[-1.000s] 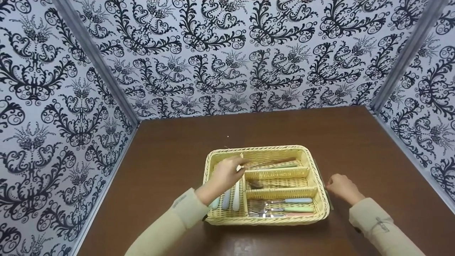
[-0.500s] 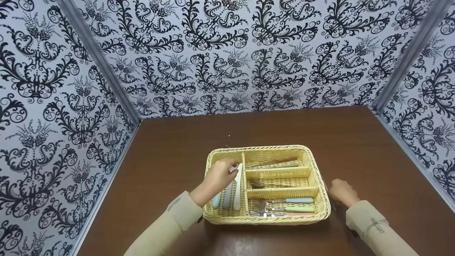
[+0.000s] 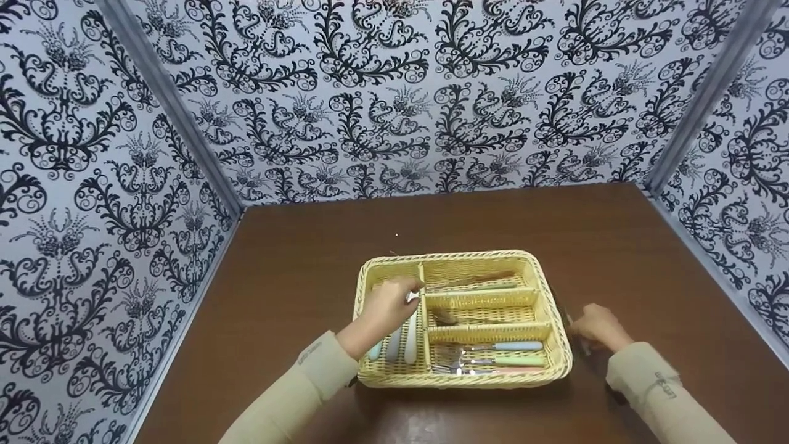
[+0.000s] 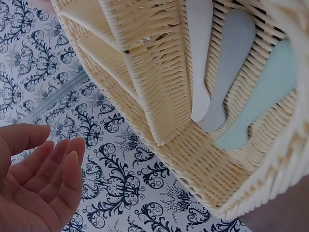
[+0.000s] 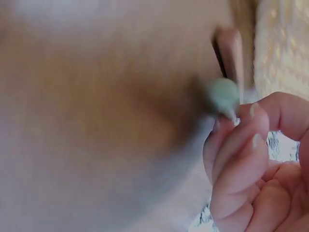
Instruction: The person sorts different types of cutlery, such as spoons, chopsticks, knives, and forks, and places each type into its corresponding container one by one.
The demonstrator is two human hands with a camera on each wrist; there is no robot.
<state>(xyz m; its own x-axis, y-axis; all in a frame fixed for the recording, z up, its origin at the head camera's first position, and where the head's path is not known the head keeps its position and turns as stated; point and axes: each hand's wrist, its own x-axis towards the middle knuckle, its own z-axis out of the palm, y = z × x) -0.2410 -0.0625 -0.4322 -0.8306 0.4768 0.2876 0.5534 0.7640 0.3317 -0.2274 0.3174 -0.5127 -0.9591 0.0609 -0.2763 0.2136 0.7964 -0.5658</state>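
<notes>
My left hand [image 3: 388, 302] hovers over the left compartment of a cream wicker cutlery basket [image 3: 468, 382]. Its fingers are loosely bent and nothing is between them, as the left wrist view shows. In that compartment lie a white knife [image 4: 199, 63], a grey knife [image 4: 229, 63] and a mint knife [image 4: 263, 99]. Just outside the basket's right wall, my right hand [image 3: 598, 327] pinches a slim piece of cutlery whose rounded pale green end [image 5: 223, 94] shows in the right wrist view; its kind I cannot tell. A pinkish-brown handle-like piece [image 5: 231, 50] shows behind it, blurred.
Forks with a blue handle [image 3: 518, 346], a green handle [image 3: 519, 360] and a pink handle lie in the front compartment. A dark spoon-like piece [image 3: 445, 317] lies in the middle one. The back compartment holds a brown-handled piece [image 3: 496, 275]. Patterned walls [image 3: 394, 123] enclose the brown table [image 3: 296, 265].
The slim piece along the basket's right side has shifted with my right hand, its pale end now showing below the hand. My left hand moved slightly left, then back, over the same compartment.
</notes>
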